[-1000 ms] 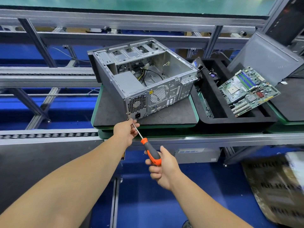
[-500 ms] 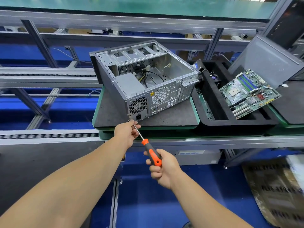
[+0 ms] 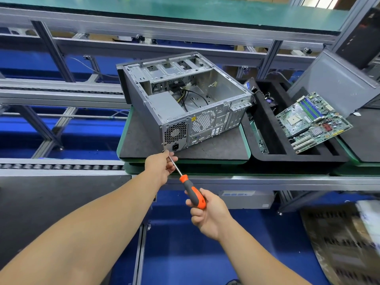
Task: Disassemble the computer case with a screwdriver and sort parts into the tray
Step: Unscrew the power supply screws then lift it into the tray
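So the computer case (image 3: pixel 185 103) sits in the middle of the frame, lying on its side on a dark grey mat (image 3: pixel 216 148) with a green rim. The side panel is off, so I'm looking straight down into bare metal: drive bays along the far edge, a few loose black and yellow cables in the middle, and the grey power supply box (image 3: pixel 164 103) in the near left corner. The back panel faces me, with a honeycomb fan grille, a round mesh vent with a yellow warning sticker, and the power socket low down.

My right hand (image 3: pixel 207 214) is wrapped around the orange and black handle of the screwdriver (image 3: pixel 192 193), in the lower middle of the frame. The shaft runs up and left toward the bottom corner of the back panel. My left hand (image 3: pixel 161 164) pinches the shaft near the tip, right at that corner, and hides the tip.

To the right, the black foam tray (image 3: pixel 267 128) holds a green motherboard (image 3: pixel 312 120) tilted in one compartment.
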